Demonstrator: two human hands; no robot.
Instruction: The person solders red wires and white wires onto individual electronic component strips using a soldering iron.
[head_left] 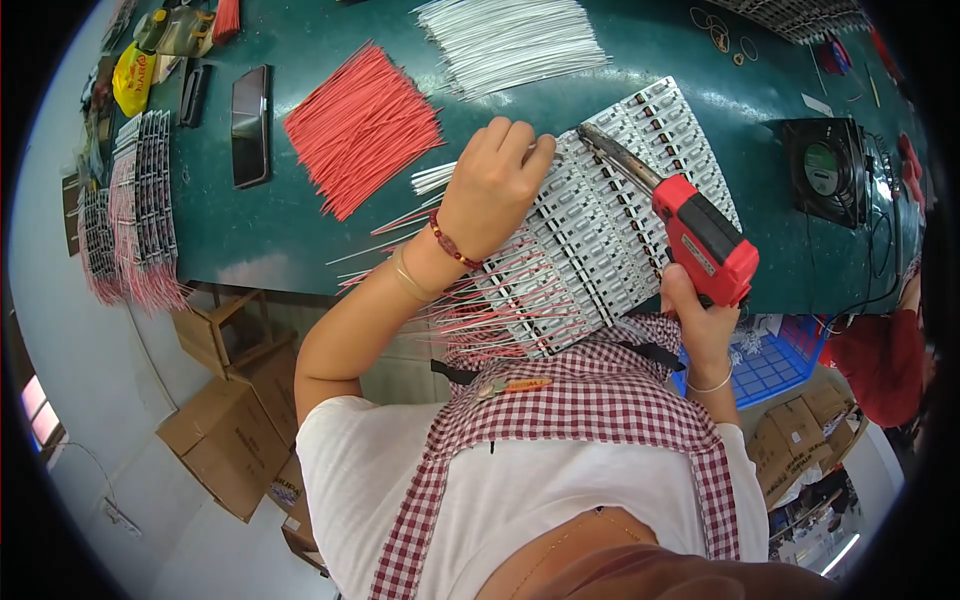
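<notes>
"Watching remotely, I ask: what's nearest?"

"The circuit-board panel [600,240], slanted at the near edge of the green table [225,225], by the checked apron [600,410], probably for easy reach."

"And the hands?"

"I see the right hand [698,312] wrapped round a soldering gun [700,235], tip angled over the panel. The left hand [495,180] curls narrowly around a white wire bundle [433,178]; its fingertip pinch I cannot tell."

"Beyond?"

"A red wire pile [365,130] and white wire pile [510,45], apart, likely sorted by colour."
</notes>
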